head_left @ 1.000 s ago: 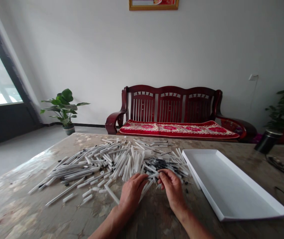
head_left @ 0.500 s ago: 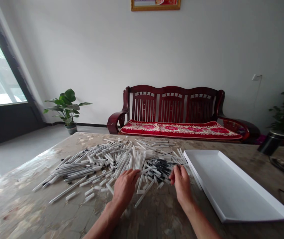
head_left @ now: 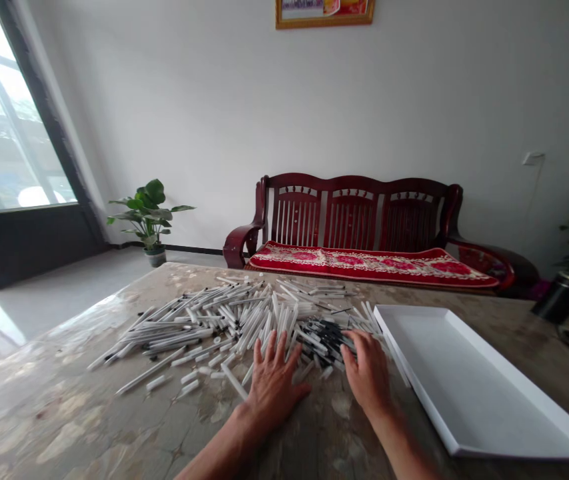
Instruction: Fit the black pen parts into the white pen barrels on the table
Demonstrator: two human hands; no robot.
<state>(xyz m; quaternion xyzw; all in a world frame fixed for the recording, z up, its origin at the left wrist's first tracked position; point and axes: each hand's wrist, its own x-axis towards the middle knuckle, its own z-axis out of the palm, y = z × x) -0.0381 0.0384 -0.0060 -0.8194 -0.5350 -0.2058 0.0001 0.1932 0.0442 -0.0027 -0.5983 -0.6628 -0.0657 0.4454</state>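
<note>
Left of shallow white rectangular tray (head_left: pixel 494 387): slim whitish plastic tubes (head_left: pixel 254 323), heaped before bare left hand (head_left: pixel 274 383) with spread, open fingers; slender black pieces (head_left: pixel 325 331) beside right hand (head_left: pixel 368 373) with curled fingers, grip unclear.

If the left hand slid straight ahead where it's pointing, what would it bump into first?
Most likely the white tubes in the pile right in front of the left hand. They look so close that it may already be touching some; this view can't settle that.
</note>
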